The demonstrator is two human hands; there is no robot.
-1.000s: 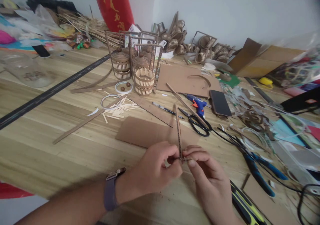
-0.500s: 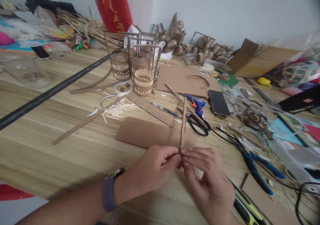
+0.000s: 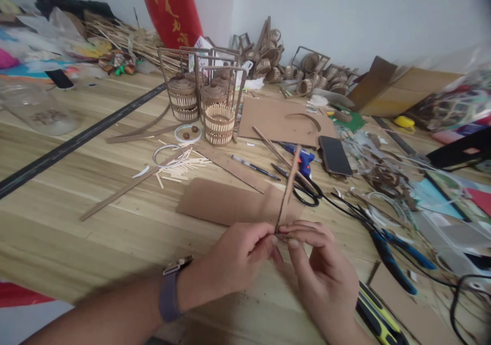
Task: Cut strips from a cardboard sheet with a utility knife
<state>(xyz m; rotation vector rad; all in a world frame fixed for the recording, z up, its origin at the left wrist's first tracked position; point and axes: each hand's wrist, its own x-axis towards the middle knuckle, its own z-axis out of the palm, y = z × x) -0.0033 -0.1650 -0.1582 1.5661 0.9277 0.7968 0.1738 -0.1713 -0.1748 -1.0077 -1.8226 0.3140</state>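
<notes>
While pinching together over the tabletop (image 3: 76,222), left hand (image 3: 236,263) and right hand (image 3: 326,278), each grip closed on the low end of a cardboard strip (image 3: 288,189) tilting toward 1 o'clock. Cardboard sheet (image 3: 226,202) just behind at 12; scissors (image 3: 303,186) toward 1; pliers (image 3: 395,258) at 3.

Black scissors (image 3: 303,189) lie beside a blue glue gun (image 3: 303,159).

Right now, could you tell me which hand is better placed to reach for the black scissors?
Probably the right hand: the scissors lie on its side, just beyond the cardboard strip both hands pinch, while the left hand would have to cross over.
</notes>
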